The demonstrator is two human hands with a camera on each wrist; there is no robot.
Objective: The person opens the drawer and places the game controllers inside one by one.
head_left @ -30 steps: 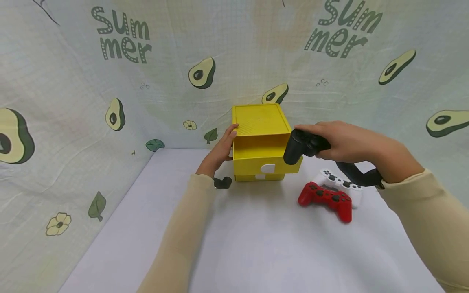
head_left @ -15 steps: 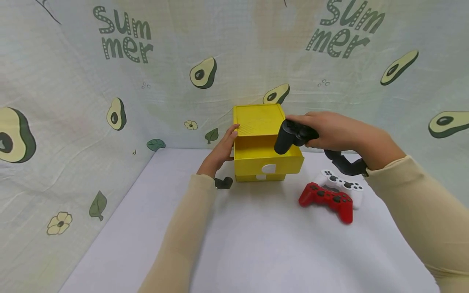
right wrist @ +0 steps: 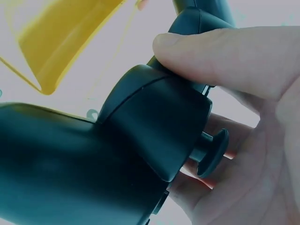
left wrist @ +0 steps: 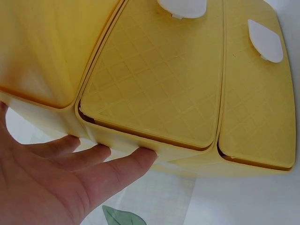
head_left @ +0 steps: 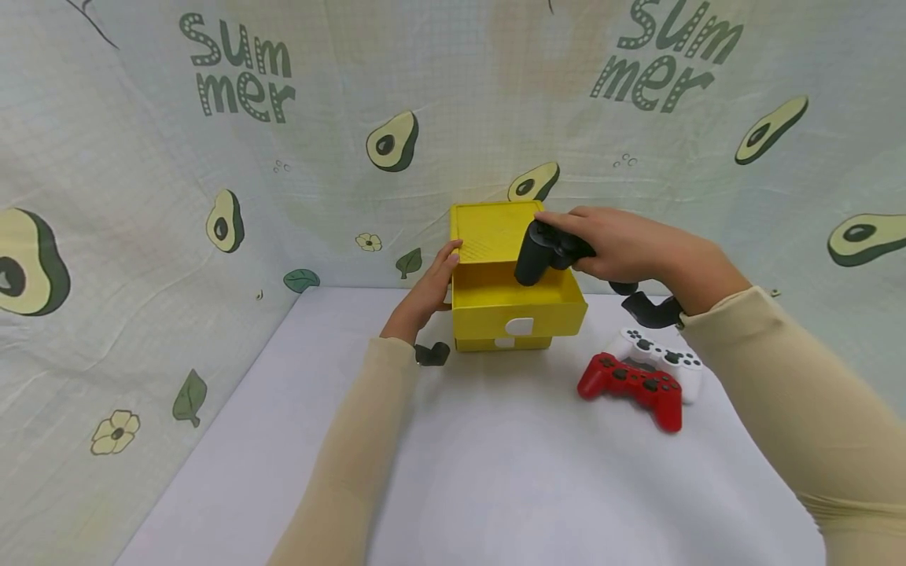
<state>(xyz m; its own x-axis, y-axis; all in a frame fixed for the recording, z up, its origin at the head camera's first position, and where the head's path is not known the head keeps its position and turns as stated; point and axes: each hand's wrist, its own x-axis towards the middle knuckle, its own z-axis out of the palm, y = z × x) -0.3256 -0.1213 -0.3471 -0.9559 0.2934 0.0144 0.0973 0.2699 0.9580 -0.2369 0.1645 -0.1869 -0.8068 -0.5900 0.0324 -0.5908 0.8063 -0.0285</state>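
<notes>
A black game controller (head_left: 548,250) is gripped in my right hand (head_left: 630,244), its thumb and fingers on either side in the right wrist view. The controller tilts over the open upper part of a small yellow drawer unit (head_left: 495,232), one handle pointing down. My left hand (head_left: 425,295) rests against the unit's left side. In the left wrist view its extended fingers (left wrist: 119,171) touch the yellow side wall. White pull tabs mark the yellow drawer front (head_left: 481,321) and the front below it.
A red game controller (head_left: 630,383) lies on the white tabletop (head_left: 495,472), right of the unit. Partly behind it lies a white game controller (head_left: 686,365). A cloth (head_left: 318,173) printed with avocados hangs behind and to the left.
My right hand has moved left and slightly up with the black game controller, from the unit's right edge to above its opening. My left hand has stayed at the side.
</notes>
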